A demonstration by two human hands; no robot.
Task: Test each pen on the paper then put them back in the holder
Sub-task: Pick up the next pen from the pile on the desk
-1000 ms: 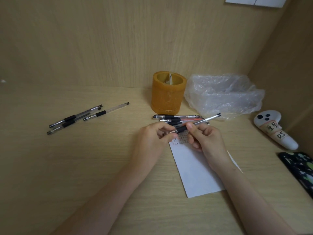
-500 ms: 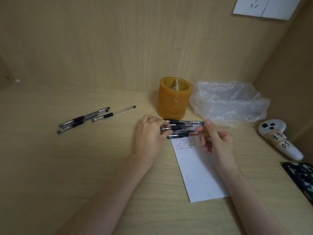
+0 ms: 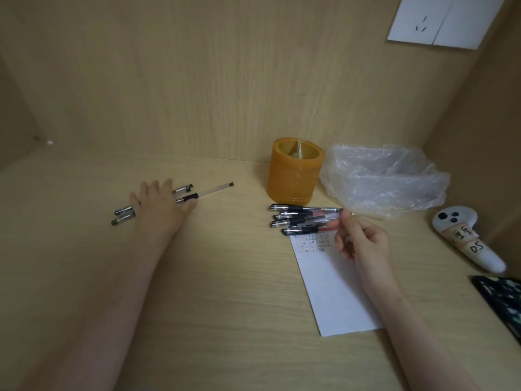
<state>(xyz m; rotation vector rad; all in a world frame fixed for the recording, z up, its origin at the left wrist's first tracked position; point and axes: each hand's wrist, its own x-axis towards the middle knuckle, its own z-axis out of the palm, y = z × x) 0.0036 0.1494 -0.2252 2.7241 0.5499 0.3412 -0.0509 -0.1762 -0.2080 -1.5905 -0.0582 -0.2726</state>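
An amber pen holder [image 3: 294, 170] stands at the back of the desk. In front of it lies a pile of several capped pens [image 3: 304, 218], at the top edge of a white paper [image 3: 332, 283] with rows of small ink marks. My right hand [image 3: 361, 241] hovers loosely curled at the right ends of these pens, fingertips touching them, holding nothing. Far to the left, my left hand [image 3: 158, 201] lies with fingers stretched over three pens [image 3: 208, 191] on the desk. Their middles are hidden under my palm.
A crumpled clear plastic bag [image 3: 380, 182] sits right of the holder. A white controller [image 3: 465, 238] labelled 05 lies at the right, a dark patterned item [image 3: 501, 300] below it. Wooden walls close the back and right; a wall socket [image 3: 439, 21] is top right.
My right hand laid the pen it held onto the pile by the paper. My left hand left that pile and reached far left onto the three pens.
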